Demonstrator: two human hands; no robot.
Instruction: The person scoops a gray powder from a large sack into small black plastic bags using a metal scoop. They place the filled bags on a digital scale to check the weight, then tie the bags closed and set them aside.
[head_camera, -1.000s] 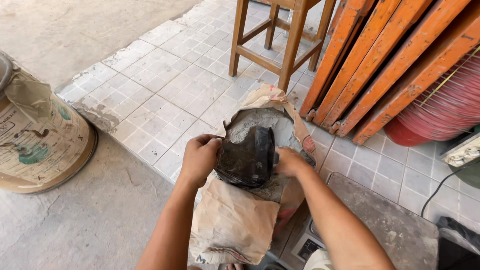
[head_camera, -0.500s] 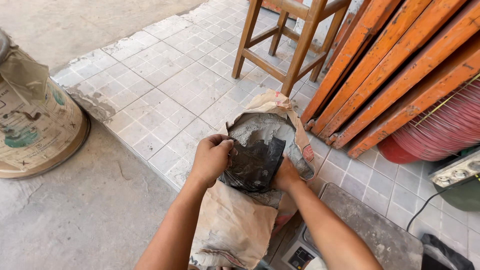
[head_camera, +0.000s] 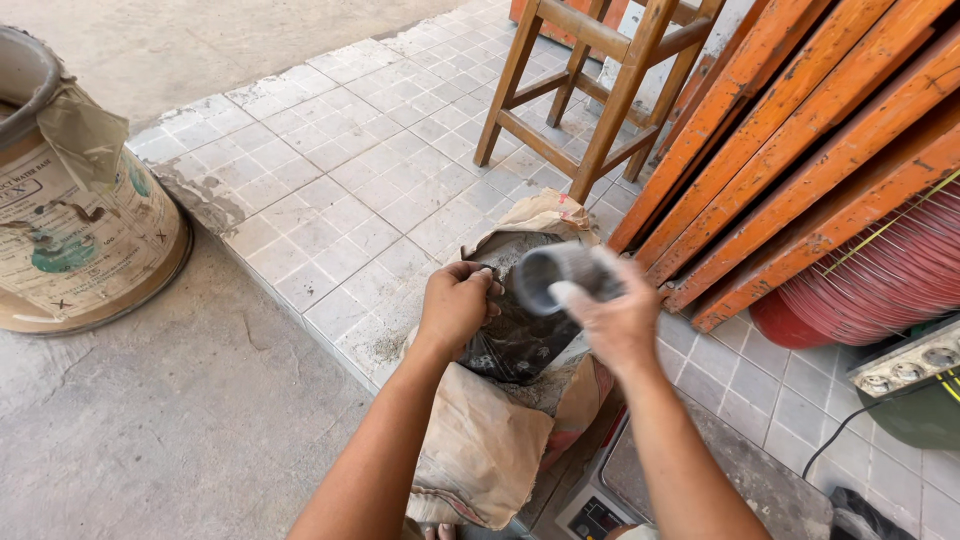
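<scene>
A brown paper sack of grey powder stands open on the floor in front of me, with a black plastic liner at its mouth. My left hand grips the edge of that liner at the sack's left rim. My right hand is raised just above the sack's right side and holds a dusty grey cup, which is blurred. The cup's open end faces left. I cannot tell what is inside it.
A wooden stool stands on the tiled floor behind the sack. Orange boards lean at the right over a red coil. A paper-wrapped drum sits at the left on bare concrete. A scale lies beside my right arm.
My right hand has come up out of the sack, now holding the grey cup above it. My left hand has stayed on the liner's edge.
</scene>
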